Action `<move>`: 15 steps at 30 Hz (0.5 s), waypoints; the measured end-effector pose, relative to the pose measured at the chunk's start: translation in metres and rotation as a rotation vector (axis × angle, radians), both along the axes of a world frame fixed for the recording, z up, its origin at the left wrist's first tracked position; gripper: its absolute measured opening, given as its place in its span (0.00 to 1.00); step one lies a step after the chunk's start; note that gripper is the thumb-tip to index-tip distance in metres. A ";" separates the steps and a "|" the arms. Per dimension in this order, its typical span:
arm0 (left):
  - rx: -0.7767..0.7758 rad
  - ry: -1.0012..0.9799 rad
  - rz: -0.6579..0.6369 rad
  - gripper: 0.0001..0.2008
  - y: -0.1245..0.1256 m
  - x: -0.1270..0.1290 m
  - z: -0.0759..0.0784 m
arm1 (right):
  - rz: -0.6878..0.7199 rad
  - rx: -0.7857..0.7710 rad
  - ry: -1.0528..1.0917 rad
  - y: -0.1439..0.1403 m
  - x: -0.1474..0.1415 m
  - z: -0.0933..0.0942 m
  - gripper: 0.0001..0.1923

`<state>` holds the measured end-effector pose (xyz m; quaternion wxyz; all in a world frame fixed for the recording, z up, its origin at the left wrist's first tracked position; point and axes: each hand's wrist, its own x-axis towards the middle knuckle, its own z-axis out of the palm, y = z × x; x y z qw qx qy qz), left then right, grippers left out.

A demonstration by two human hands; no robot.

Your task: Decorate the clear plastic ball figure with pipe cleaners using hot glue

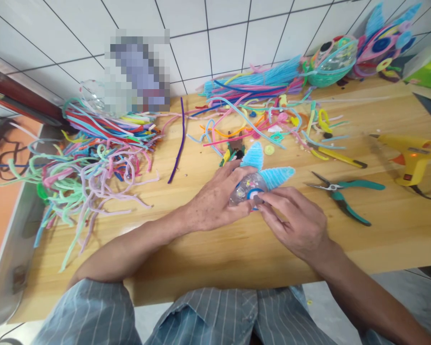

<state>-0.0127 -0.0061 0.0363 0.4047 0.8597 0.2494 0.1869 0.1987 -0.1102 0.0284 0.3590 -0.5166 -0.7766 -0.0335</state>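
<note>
A clear plastic ball (249, 184) with bits of colour on it is gripped in my left hand (213, 199), whose fingers curl over its far side while the thumb presses near the front. Two fuzzy light-blue ears (277, 177) of pipe cleaner stick out from its upper right. On the side facing me is a round blue ring (250, 191) with a white middle. My right hand (300, 220) is closed in a pinch, its fingertips right at that ring; a small greyish bit shows there, too unclear to name.
Loose pipe cleaners (111, 167) pile up at left, with a blue bundle (258, 79) by the tiled wall. Green-handled pliers (345, 189), a yellow glue gun (413, 153) and a yellow craft knife (339, 155) lie at right. Decorated plastic balls (332, 60) stand behind.
</note>
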 end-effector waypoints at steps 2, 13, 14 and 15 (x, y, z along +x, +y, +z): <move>0.002 0.004 -0.008 0.30 0.000 0.000 0.000 | -0.004 0.003 -0.012 0.000 0.000 0.000 0.18; -0.019 0.006 -0.004 0.29 0.000 -0.001 0.002 | -0.009 0.035 -0.034 0.000 -0.002 0.002 0.15; -0.020 0.010 -0.004 0.29 0.000 -0.001 0.002 | -0.010 0.037 -0.037 0.000 -0.002 0.002 0.15; -0.021 0.012 -0.004 0.29 0.000 -0.001 0.001 | -0.010 0.039 -0.039 0.000 -0.002 0.002 0.14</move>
